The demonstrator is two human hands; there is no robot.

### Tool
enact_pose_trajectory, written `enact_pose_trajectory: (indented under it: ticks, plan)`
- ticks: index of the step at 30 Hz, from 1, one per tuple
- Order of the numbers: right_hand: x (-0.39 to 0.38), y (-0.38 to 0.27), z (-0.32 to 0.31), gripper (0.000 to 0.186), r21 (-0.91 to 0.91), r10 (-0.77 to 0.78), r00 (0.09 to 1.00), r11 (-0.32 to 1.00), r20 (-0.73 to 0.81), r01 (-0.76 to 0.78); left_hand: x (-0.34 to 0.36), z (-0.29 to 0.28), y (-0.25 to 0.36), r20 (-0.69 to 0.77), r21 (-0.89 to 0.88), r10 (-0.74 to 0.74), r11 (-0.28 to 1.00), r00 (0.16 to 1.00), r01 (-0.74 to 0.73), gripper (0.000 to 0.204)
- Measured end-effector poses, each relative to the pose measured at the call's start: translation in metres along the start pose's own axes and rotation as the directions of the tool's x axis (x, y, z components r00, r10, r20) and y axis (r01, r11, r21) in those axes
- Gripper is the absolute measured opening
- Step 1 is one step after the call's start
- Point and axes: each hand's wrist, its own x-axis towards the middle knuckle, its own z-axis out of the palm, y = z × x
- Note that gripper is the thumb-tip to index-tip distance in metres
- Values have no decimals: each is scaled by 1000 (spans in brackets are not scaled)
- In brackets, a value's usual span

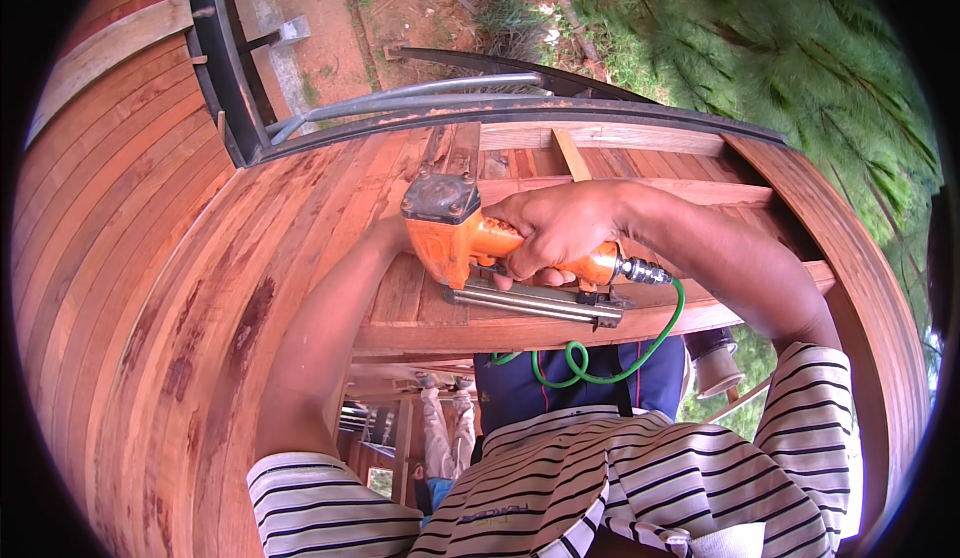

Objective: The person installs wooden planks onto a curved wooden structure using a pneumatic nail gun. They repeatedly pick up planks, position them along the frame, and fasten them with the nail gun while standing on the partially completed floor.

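My right hand (568, 226) is wrapped round the handle of an orange pneumatic nail gun (440, 243). The tool lies sideways, its dark bolted head to the left and its silver nail magazine (535, 306) along the lower side. From a metal coupling (645, 272) at the handle's end, a green air hose (660, 343) loops down in front of my body. My left forearm reaches up to the tool's head, and the left hand (394, 236) disappears behind it, so its fingers are hidden. Reddish wooden boards (300, 218) lie beneath and beyond the nail gun.
A wooden beam (690, 310) runs between my body and the tool. Black metal framing (215, 68) and grey pipes (400, 98) border the boards at the far side. Beyond are bare soil and green branches (760, 48). Below, through an opening, a person's legs (440, 433) show.
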Motion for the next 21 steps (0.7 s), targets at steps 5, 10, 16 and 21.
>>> enact_pose_trajectory:
  ticks: [5,10,16,21]
  plan:
    - [3,7,8,37,-27,7,998,1000,-61,-9,2,1,-6,-46,40,6,999,999,-4,76]
    - [-56,22,45,37,102,-282,729,895,-624,434,29,14,-44,-90,29,41,999,995,-38,76]
    - [-88,14,51,34,-375,-294,-256,489,-921,788,10,17,20,-253,177,-218,947,942,267,81]
    - [-111,22,64,36,-376,-230,-299,509,-926,774,11,21,40,-311,221,-309,896,899,385,76]
